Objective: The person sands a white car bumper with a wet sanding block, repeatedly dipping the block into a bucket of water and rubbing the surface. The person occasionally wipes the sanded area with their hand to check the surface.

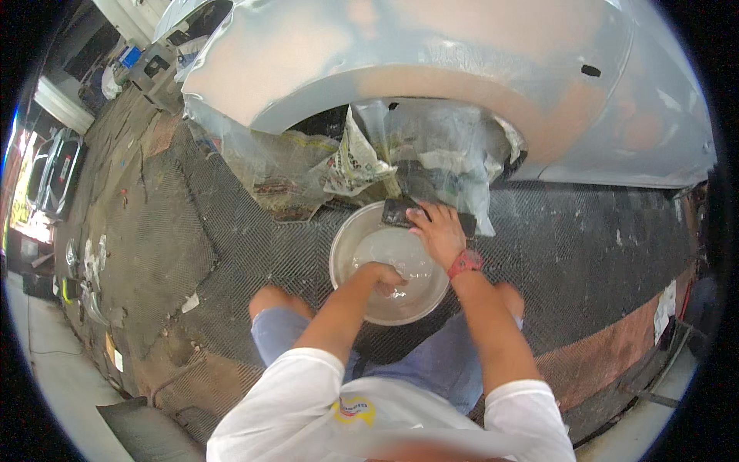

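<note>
My right hand grips a long dark block, which looks like a sanding block, over the far right rim of a round whitish basin. The block's two ends stick out on either side of the fingers. Cloudy water lies in the basin. Down inside it is my left hand, its fingers curled and partly in the water. Whatever those fingers may hold is hidden. A red watch is on my right wrist.
Beyond the basin stands a car body with grey and pinkish patches. Plastic sheeting and a printed bag cover its wheel arch. Ribbed dark matting lies underneath. Crumpled plastic and another car are at left.
</note>
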`<state>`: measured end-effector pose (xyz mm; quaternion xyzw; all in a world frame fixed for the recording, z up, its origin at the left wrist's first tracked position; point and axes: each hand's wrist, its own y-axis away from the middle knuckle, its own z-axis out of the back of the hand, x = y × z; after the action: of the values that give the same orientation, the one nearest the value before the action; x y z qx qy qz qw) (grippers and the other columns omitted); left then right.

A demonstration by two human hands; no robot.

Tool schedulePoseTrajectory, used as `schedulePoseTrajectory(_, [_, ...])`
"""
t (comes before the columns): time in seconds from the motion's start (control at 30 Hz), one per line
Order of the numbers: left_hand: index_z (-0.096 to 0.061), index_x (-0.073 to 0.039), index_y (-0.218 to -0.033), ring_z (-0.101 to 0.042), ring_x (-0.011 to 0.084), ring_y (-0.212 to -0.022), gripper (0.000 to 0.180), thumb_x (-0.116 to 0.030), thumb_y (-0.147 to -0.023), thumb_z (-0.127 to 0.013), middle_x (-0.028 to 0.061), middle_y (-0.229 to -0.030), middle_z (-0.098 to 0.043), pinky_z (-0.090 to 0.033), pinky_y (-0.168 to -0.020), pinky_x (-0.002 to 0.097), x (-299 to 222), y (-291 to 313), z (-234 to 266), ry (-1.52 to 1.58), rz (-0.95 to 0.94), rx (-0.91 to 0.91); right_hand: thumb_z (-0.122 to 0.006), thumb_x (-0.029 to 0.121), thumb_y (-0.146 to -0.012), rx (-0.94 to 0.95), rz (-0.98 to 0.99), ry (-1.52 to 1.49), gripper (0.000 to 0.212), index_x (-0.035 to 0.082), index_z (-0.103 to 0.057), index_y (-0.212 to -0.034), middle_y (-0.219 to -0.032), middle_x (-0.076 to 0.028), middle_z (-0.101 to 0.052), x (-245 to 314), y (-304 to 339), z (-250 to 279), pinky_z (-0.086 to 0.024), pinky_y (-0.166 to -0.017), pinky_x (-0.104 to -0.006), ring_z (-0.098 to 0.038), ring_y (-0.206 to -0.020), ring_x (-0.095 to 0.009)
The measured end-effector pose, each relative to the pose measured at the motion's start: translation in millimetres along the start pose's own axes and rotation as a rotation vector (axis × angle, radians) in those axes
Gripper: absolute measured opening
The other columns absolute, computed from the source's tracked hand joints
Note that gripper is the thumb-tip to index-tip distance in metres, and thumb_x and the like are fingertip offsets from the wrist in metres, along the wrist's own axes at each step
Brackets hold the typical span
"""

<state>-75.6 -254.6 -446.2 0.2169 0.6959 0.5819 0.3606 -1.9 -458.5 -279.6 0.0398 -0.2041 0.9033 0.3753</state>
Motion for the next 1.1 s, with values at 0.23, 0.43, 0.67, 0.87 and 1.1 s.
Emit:
schedulePoseTrajectory(0.23, [-0.085,-0.006,-0.125,-0.077,0.0316,-0.12,0.048,-0.046,-0.1,-0.078,0.0153,-0.13,-0.082,-0.062,-0.103,0.0513,-0.8,-71.4,-5.5,-0.855,-0.07,-0.607,-0.081,0.038,-0.1,-0.005,-0.015,-0.01,0.049,0.023,-0.076,-0.146,-0.151,-0.01,-0.067,3.1,3.0,-0.2,-0.046,-0.118,-0.0535,-0.062,-0.137,-0.033])
schedulePoseTrajectory(0.43, [-0.087,-0.007,-0.116,-0.079,0.033,-0.102,0.034,-0.036,-0.099,-0.079,0.0113,-0.115,-0.086,-0.06,-0.093,0.0515,-47.1,95.4,28.6,-0.964,-0.111,-0.098,-0.084,0.034,-0.097,-0.027,-0.022,-0.032,0.048,0.02,-0.078,-0.142,-0.149,-0.009,-0.068,6.4,1.5,4.4,-0.047,-0.116,-0.0535,-0.063,-0.136,-0.033])
schedulePoseTrajectory(0.67, [-0.081,-0.007,-0.111,-0.073,0.0143,-0.082,0.014,-0.009,-0.11,-0.067,0.0021,-0.096,-0.08,-0.062,-0.083,0.0351,-109.8,465.7,75.9,-0.254,-1.381,-0.787,-0.08,0.041,-0.101,-0.015,-0.001,0.001,0.049,0.025,-0.075,-0.147,-0.151,-0.012,-0.068,1.7,1.1,-1.7,-0.046,-0.116,-0.055,-0.062,-0.137,-0.035])
schedulePoseTrajectory(0.87, [-0.06,-0.021,-0.16,-0.058,0.0292,-0.151,0.051,-0.039,-0.113,-0.064,0.0069,-0.165,-0.061,-0.045,-0.127,0.0513,-189.7,577.9,123.3,-1.292,-1.189,-2.151,-0.081,0.039,-0.1,-0.015,0.005,0.034,0.048,0.024,-0.075,-0.145,-0.152,-0.013,-0.067,2.0,1.5,-6.6,-0.046,-0.117,-0.0559,-0.062,-0.136,-0.036])
schedulePoseTrajectory(1.1, [-0.021,-0.035,-0.185,-0.012,0.0237,-0.178,0.089,-0.078,-0.11,-0.042,-0.0031,-0.193,-0.018,-0.006,-0.145,0.055,-84.4,523.5,202.4,-1.446,-0.917,-2.075,-0.08,0.04,-0.101,-0.021,0.017,0.065,0.051,0.023,-0.072,-0.148,-0.153,-0.012,-0.066,3.1,5.0,-3.8,-0.046,-0.117,-0.0567,-0.062,-0.137,-0.036])
